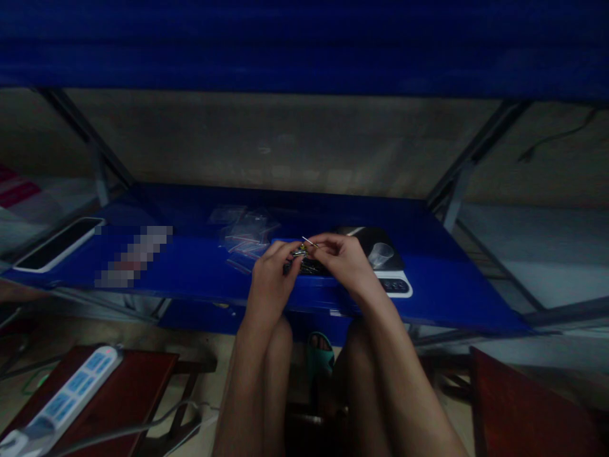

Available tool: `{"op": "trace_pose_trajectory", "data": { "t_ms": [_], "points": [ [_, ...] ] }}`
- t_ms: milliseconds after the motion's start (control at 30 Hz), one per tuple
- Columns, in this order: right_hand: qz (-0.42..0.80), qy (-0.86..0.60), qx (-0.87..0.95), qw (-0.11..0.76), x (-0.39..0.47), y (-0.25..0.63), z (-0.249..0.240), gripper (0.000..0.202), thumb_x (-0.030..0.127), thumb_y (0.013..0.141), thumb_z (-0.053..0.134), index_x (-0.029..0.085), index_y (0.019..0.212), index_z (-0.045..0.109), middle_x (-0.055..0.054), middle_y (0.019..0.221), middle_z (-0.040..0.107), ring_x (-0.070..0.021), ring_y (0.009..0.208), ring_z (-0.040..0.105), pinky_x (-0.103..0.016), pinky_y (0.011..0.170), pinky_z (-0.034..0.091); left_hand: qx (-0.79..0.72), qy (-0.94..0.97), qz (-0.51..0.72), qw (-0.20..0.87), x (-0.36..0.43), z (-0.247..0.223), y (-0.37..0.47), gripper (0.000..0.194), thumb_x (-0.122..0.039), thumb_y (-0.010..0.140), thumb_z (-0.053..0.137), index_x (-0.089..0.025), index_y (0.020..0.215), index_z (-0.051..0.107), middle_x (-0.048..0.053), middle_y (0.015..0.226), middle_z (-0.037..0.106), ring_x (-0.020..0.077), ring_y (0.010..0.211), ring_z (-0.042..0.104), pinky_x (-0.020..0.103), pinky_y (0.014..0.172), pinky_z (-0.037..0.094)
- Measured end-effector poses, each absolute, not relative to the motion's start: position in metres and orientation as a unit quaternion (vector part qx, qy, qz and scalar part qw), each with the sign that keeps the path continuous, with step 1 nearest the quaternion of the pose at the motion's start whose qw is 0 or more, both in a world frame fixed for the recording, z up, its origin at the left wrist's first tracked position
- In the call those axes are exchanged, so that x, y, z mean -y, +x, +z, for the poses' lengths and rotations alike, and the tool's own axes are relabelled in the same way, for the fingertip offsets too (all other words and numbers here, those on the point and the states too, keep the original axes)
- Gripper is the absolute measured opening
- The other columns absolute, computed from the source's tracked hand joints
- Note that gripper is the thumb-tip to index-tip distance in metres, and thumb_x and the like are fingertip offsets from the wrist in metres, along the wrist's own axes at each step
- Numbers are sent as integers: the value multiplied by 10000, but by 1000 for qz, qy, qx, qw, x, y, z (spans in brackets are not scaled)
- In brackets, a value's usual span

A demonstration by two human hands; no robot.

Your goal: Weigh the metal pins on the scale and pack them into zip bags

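Both hands are close together over a blue tray (pixel 323 273) of small dark metal pieces on the blue table. My left hand (pixel 275 274) is closed on several small shiny metal pieces (pixel 299 252) at its fingertips. Between the thumb and fingers of my right hand (pixel 339 254) is a thin metal pin (pixel 309 242), its tip pointing up and left. Clear plastic bags (pixel 247 231) lie behind my left hand. Beside my right hand, a clear plastic cup (pixel 380 255) rests on a black and white scale (pixel 398 284).
A phone (pixel 59 244) lies on the table's left end, with a blurred-out item right of it. A blue shelf (pixel 304 51) hangs above on metal supports. Below left, a power strip (pixel 71 393) sits on a brown stool (pixel 137 387). Another stool (pixel 528 406) stands at right.
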State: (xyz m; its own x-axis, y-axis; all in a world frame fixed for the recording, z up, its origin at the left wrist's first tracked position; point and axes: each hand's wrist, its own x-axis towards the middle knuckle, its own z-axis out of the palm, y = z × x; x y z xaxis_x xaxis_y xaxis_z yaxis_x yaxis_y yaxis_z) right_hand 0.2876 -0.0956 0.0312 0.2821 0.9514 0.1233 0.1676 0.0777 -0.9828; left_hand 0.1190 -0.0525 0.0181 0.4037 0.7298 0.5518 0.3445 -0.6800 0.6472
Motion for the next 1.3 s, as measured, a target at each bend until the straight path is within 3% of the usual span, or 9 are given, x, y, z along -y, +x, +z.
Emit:
{"op": "trace_pose_trajectory", "data": {
  "t_ms": [333,500,633,767,867,1000,1100,1167,1300],
  "points": [
    [340,-594,490,540,96,279,32,127,183,855,728,172,961,796,-42,887,812,-162,802,751,-258,744,569,-335,817,421,208,50,17,116,263,-105,912,674,-229,1125,766,31,987,768,170,773,727,287,767,574],
    [315,-623,500,513,98,272,43,115,230,900,729,177,972,801,-28,882,811,-152,784,743,-234,707,542,-364,805,425,198,49,17,115,254,-160,909,683,-221,1145,755,50,1036,769,179,782,751,292,768,581],
    [229,-667,528,473,100,267,44,122,177,924,691,189,940,811,-21,866,814,-155,793,746,-237,727,531,-376,799,431,184,52,21,115,287,-199,931,676,-218,1210,738,60,1092,769,174,794,760,293,765,586],
    [137,-684,566,440,103,261,37,173,161,941,675,181,1049,809,-61,987,828,-188,878,762,-281,830,553,-384,801,435,149,56,26,115,210,-225,960,647,-187,1138,753,74,1101,770,174,802,754,310,779,594],
    [86,-672,561,475,110,263,37,204,168,954,655,170,1099,798,-77,1041,824,-193,891,764,-299,840,567,-393,803,429,129,59,29,116,192,-243,976,634,-186,1107,761,64,1080,779,164,778,743,305,763,593],
    [25,-674,468,571,141,277,42,217,263,994,615,196,1093,796,-52,982,822,-177,836,761,-282,724,568,-392,785,464,116,64,33,117,191,-255,1004,599,-193,1059,770,51,1030,785,167,822,737,309,786,592],
    [-69,-711,344,610,185,291,31,273,360,1017,603,201,1134,791,-70,1027,821,-219,951,766,-338,823,578,-410,755,501,106,66,34,116,192,-252,1010,592,-199,1063,768,58,1048,788,179,872,732,330,823,584],
    [-94,-758,291,576,216,296,16,306,409,1016,614,208,1155,798,-77,1016,824,-255,1015,753,-396,916,564,-427,737,513,100,66,35,114,188,-259,1010,601,-199,1079,766,65,1065,788,186,888,729,343,832,575],
    [-85,-801,315,501,257,295,-9,419,450,1035,566,224,1344,736,-103,1219,794,-277,1129,723,-436,991,551,-443,720,523,111,68,36,112,184,-263,1018,599,-205,1069,766,64,1071,791,195,943,730,340,831,566]
  ]
}}
